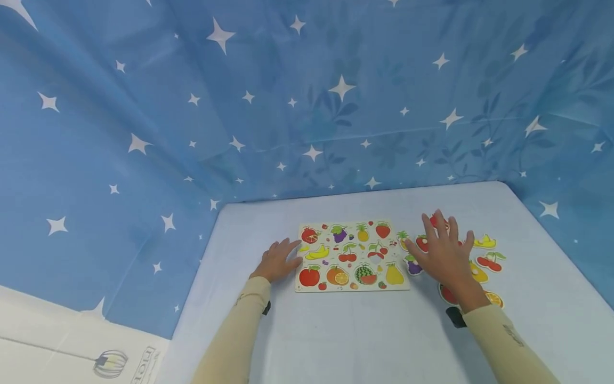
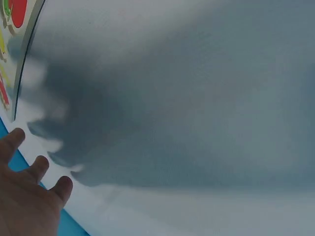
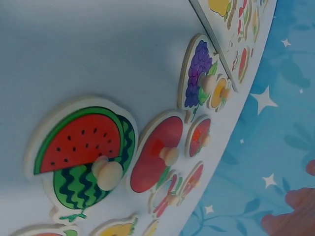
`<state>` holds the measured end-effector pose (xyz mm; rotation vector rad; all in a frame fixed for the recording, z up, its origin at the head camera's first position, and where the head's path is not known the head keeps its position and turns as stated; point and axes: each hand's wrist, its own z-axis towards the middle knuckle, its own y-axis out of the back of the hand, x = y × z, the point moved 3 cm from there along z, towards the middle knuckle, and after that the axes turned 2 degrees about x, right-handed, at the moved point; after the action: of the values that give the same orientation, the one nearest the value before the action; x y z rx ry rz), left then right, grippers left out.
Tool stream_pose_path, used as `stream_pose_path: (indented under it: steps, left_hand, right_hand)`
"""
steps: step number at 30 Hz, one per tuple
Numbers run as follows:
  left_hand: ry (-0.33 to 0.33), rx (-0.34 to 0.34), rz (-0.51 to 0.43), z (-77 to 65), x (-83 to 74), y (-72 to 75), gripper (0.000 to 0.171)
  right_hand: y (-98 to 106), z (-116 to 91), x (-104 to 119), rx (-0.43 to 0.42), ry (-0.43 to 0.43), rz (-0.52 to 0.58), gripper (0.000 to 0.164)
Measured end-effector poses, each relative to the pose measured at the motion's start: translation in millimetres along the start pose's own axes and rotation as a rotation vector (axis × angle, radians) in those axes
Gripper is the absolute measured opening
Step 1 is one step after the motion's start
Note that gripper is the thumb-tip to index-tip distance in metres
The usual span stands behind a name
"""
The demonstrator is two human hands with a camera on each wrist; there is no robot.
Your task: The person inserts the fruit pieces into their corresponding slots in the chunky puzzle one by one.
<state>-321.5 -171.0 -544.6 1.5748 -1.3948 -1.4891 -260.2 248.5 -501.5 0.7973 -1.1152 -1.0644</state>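
Observation:
A fruit puzzle board (image 1: 352, 285) with printed fruit pictures lies on the table. My left hand (image 1: 276, 261) is at the board's left edge, fingers relaxed and spread; in the left wrist view its fingers (image 2: 37, 169) hold nothing. Over the loose puzzle pieces on the right, my right hand (image 1: 446, 258) hovers with fingers spread, nothing in its grasp. Below it, the right wrist view shows a watermelon piece (image 3: 93, 137), a red apple-like piece (image 3: 157, 152) and a grape piece (image 3: 198, 73), each with a wooden knob. The right hand hides some pieces in the head view.
More pieces lie right of the board: a banana (image 1: 484, 242), cherries (image 1: 490, 262), an orange (image 1: 494, 300) and a pineapple (image 1: 402, 239). A white cloth covers the table (image 1: 345, 341). A blue star-patterned curtain (image 1: 268, 128) stands behind and to the left.

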Motion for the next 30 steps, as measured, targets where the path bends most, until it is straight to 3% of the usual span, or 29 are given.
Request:
stream_pose_path:
  steps: [8, 17, 24, 30]
  left_hand:
    - [-0.078, 0.002, -0.005, 9.2, -1.2, -6.8, 0.064]
    - [-0.147, -0.022, 0.074, 18.7, 17.1, -17.6, 0.072]
    - [-0.17, -0.066, 0.059, 18.9, 33.3, -25.3, 0.075]
    - [-0.226, -0.095, 0.016, 22.9, 33.3, -36.5, 0.075]
  right_hand:
    - [-1.3, -3.2, -8.3, 0.01, -0.054, 0.063, 0.087]
    - [9.4, -1.2, -15.6, 0.038, -0.098, 0.094, 0.084]
    - [25.5, 16.5, -19.7, 0.038, -0.089, 0.098, 0.085]
    - [44.2, 34.8, -34.2, 0.083, -0.121, 0.088, 0.084]
